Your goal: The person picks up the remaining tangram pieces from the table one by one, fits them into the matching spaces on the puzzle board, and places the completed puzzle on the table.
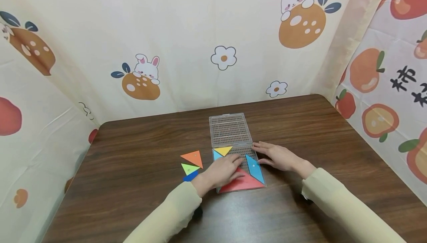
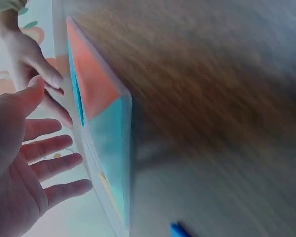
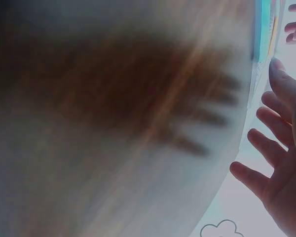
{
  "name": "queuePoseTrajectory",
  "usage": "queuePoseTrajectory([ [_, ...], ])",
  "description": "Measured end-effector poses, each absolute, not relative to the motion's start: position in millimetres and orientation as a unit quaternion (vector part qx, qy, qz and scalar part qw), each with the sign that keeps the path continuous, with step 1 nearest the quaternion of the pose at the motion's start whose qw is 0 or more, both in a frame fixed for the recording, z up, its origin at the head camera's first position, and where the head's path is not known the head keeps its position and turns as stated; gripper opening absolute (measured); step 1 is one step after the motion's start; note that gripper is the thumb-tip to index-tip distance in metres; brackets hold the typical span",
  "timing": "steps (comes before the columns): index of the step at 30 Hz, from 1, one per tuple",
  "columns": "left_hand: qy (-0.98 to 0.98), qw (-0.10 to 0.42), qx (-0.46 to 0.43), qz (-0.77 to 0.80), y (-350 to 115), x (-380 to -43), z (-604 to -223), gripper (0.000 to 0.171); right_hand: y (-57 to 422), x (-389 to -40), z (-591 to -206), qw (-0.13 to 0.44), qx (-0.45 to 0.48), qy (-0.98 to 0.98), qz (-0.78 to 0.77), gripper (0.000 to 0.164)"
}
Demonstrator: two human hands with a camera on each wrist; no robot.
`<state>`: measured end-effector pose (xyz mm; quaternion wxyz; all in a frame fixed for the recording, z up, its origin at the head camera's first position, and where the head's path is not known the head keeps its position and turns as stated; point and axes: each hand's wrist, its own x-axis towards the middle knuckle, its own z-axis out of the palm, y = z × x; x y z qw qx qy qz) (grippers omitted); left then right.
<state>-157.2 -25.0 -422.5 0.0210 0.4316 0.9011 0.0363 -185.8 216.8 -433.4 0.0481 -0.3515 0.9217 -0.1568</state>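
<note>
A clear plastic case lies unfolded, its bottom half (image 1: 246, 150) holding tangram pieces. In it lie a red triangle (image 1: 245, 184), a blue parallelogram (image 1: 255, 168), a small yellow triangle (image 1: 222, 150) and a light blue piece (image 1: 216, 155) partly hidden by my left hand (image 1: 222, 170). That hand hovers over the case with its fingers spread, holding nothing, as the left wrist view shows. My right hand (image 1: 280, 156) is at the case's right edge, fingers loosely extended and nothing in them; whether it touches the rim I cannot tell.
Left of the case lie an orange triangle (image 1: 195, 157), a lime green triangle (image 1: 189, 169) and a dark blue piece (image 1: 191, 176), partly covered by my left forearm. The case's lid (image 1: 230, 130) lies flat behind. Patterned curtains (image 1: 186, 50) border the wooden table (image 1: 140, 161).
</note>
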Motion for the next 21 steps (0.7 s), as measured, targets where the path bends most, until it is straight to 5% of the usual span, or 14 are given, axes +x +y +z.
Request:
queuePoseTrajectory([
  [21, 0.931, -0.014, 0.359, 0.067, -89, -165, -414, 0.037, 214, -138, -436, 0.007, -0.437, 0.885, -0.159, 0.051],
])
